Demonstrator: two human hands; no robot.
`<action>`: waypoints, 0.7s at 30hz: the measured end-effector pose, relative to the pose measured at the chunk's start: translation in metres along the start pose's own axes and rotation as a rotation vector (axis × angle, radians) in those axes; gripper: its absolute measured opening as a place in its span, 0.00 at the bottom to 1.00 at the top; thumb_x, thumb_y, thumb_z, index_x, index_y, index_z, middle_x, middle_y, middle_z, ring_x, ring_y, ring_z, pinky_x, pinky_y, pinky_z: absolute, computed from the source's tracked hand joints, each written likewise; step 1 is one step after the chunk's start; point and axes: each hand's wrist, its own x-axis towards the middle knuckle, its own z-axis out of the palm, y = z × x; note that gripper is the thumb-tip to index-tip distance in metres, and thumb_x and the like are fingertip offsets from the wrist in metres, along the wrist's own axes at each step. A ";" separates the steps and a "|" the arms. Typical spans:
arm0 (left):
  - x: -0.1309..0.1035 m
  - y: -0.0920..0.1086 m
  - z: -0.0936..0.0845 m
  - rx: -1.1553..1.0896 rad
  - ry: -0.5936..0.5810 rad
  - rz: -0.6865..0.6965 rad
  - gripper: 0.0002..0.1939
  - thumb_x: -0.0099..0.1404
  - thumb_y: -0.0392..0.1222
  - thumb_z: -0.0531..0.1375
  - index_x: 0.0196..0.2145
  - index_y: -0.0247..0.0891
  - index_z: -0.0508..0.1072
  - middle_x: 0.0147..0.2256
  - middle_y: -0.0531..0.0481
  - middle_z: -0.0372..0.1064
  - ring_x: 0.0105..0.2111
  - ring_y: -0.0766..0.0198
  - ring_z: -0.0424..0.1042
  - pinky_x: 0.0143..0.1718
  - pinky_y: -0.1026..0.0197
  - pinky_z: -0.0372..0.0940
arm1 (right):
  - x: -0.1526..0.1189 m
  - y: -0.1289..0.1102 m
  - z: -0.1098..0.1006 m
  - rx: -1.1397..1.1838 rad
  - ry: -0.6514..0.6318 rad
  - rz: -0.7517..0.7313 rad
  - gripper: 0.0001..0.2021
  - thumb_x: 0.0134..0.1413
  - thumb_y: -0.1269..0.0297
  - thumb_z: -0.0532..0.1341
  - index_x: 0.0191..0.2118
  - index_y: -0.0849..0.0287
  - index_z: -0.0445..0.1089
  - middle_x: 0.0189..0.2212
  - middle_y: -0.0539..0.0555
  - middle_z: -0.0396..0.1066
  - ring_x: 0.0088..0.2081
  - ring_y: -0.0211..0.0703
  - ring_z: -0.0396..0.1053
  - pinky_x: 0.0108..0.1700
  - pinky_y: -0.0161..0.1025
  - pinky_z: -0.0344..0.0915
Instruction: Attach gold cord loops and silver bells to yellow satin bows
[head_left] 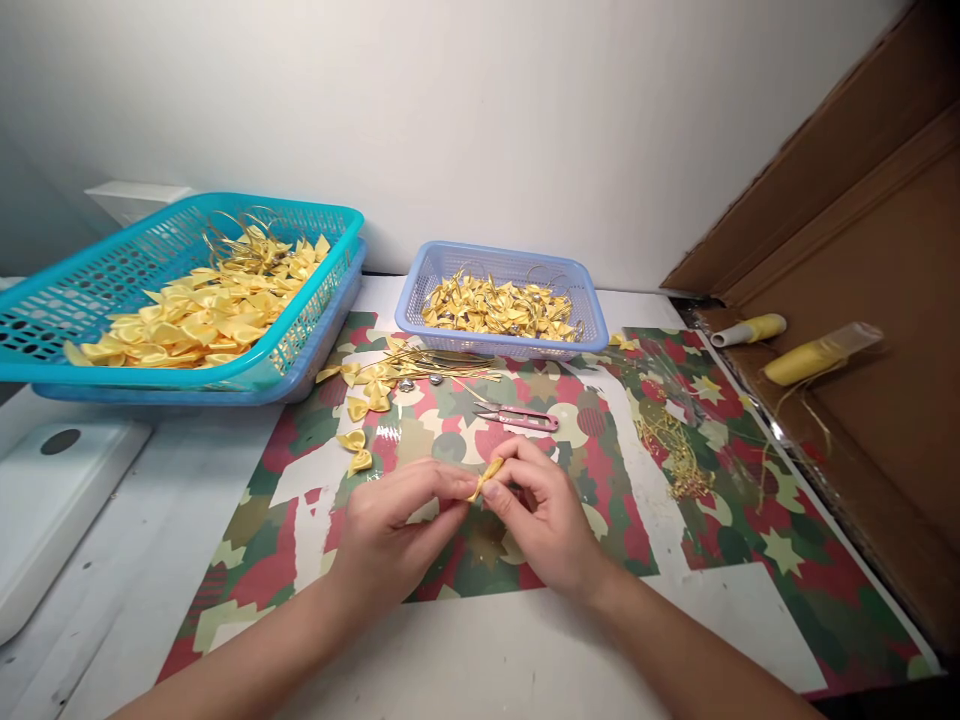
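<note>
Between my two hands, above the patterned sheet, is a small yellow ribbon bow (491,472). My left hand (409,510) pinches one end of it between thumb and fingers. The other end is gripped by the thumb and fingertips of my right hand (541,510). Just beyond my hands lies a pair of pink thread snips (519,415), its blades pointing left. Loose yellow bows (357,452) rest beyond my left hand. Farther back, thin gold cords (442,365) lie near small silver bells (406,384). My fingers hide part of the held bow.
A turquoise basket (247,362) of yellow bows stands at the left, stacked on a blue one. A smaller blue basket (502,345) with corded bows is at the back. Gold strands (675,455) lie right, beside a cardboard wall (862,420) holding yellow-wrapped tubes. A white scale-like device (67,500) sits left.
</note>
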 end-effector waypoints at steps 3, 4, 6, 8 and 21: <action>0.001 0.001 -0.002 -0.063 -0.003 -0.094 0.10 0.58 0.26 0.61 0.31 0.41 0.76 0.31 0.53 0.79 0.32 0.63 0.78 0.34 0.64 0.72 | 0.001 -0.001 -0.006 -0.027 0.020 -0.073 0.06 0.52 0.66 0.65 0.28 0.56 0.67 0.33 0.50 0.67 0.34 0.39 0.66 0.34 0.35 0.64; 0.001 0.001 -0.003 -0.087 0.001 -0.126 0.10 0.57 0.26 0.61 0.30 0.41 0.76 0.31 0.54 0.79 0.31 0.64 0.78 0.33 0.65 0.72 | 0.001 0.000 -0.008 -0.018 0.027 -0.088 0.07 0.49 0.66 0.67 0.30 0.55 0.67 0.33 0.50 0.69 0.36 0.40 0.68 0.36 0.36 0.65; 0.003 0.002 -0.003 -0.130 0.010 -0.167 0.10 0.57 0.26 0.61 0.29 0.40 0.76 0.30 0.54 0.79 0.30 0.65 0.77 0.31 0.67 0.72 | 0.002 0.001 -0.010 0.025 0.039 -0.080 0.11 0.46 0.67 0.69 0.35 0.54 0.68 0.32 0.49 0.71 0.37 0.41 0.70 0.38 0.37 0.67; 0.005 0.004 -0.003 -0.163 -0.005 -0.172 0.10 0.57 0.25 0.60 0.29 0.40 0.76 0.29 0.54 0.79 0.29 0.66 0.77 0.30 0.68 0.72 | 0.002 0.003 -0.008 0.073 0.070 -0.037 0.11 0.46 0.67 0.69 0.35 0.53 0.68 0.31 0.48 0.72 0.36 0.40 0.71 0.37 0.35 0.67; 0.006 -0.003 -0.001 0.167 -0.039 0.315 0.08 0.61 0.26 0.59 0.32 0.37 0.74 0.29 0.49 0.77 0.29 0.66 0.76 0.31 0.66 0.71 | 0.011 -0.007 -0.015 -0.052 -0.074 -0.018 0.05 0.56 0.71 0.61 0.30 0.57 0.72 0.31 0.51 0.72 0.36 0.40 0.69 0.40 0.39 0.65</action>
